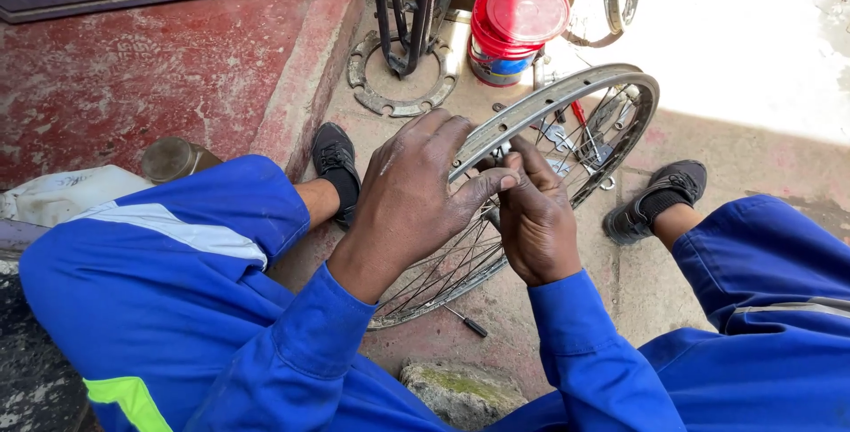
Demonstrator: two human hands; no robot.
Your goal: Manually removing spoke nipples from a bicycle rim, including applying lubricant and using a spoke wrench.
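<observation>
The silver spoked metal bicycle wheel rim [567, 100] stands tilted on the concrete floor [744, 166] between the person's black shoes. The left hand [412, 189] grips the rim's near edge, fingers curled over it. The right hand [536, 215] pinches a small part at the rim; what it is cannot be told. A red lidded plastic tub [513, 25] stands beyond the rim. A small screwdriver [467, 321] lies beneath the wheel.
</observation>
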